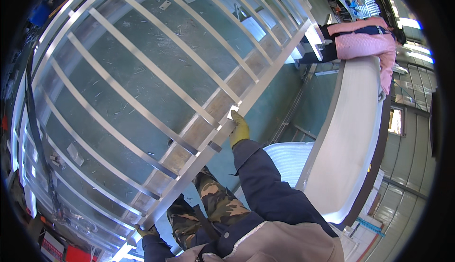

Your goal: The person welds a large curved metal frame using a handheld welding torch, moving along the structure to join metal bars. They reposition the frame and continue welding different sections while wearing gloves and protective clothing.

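1. Slatted metal frame [201, 159] slants before the person, its near rail by both hands
2. Long pale panel [348, 134], right, beside a co-worker in pink [362, 41]
3. Gloved right hand [240, 130], thumb at the rail; cannot tell if clamped
4. Left hand [148, 231] at the rail's lower end; grip unclear
5. Small white piece [233, 112] at the right thumb's tip

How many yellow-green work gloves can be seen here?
2: one on the wearer's right hand, at a small white square by the metal rail; one on the left hand, near the rail's lower end. Others may be hidden around the co-worker.
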`<control>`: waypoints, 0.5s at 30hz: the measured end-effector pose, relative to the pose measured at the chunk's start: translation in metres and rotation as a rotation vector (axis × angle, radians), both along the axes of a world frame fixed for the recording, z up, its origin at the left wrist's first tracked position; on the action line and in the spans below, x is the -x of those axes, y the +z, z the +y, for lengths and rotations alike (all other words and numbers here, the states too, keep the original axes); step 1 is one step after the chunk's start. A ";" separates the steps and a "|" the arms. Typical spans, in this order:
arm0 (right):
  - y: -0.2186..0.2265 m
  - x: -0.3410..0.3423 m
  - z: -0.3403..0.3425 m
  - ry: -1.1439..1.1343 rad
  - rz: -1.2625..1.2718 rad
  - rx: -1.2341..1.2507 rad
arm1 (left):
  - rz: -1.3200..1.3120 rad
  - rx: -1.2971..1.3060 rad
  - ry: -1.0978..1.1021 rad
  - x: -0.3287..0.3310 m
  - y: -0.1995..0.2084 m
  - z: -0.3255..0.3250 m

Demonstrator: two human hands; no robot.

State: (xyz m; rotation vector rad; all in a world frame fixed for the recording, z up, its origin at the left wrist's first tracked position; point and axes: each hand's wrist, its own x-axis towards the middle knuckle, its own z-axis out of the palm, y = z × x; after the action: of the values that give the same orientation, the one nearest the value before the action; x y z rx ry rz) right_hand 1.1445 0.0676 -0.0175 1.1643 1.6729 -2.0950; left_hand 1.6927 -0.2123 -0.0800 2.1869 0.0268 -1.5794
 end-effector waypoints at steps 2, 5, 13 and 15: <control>-0.001 -0.003 -0.002 0.033 0.027 0.036 | 0.007 -0.032 -0.012 -0.009 0.001 -0.003; 0.000 -0.002 -0.005 0.058 -0.030 0.010 | -0.005 -0.055 0.058 -0.017 -0.014 -0.017; 0.016 0.001 0.023 0.226 -0.070 0.136 | 0.113 -0.212 0.024 0.000 0.007 -0.011; 0.035 0.000 0.030 0.297 -0.137 0.116 | 0.081 -0.292 -0.045 0.010 0.027 -0.007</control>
State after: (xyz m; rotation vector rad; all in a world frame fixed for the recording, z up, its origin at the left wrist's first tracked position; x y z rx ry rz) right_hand 1.1446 0.0974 0.0171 0.9367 1.5342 -1.8594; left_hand 1.6831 -0.2189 -0.0531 2.3519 0.2501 -1.7842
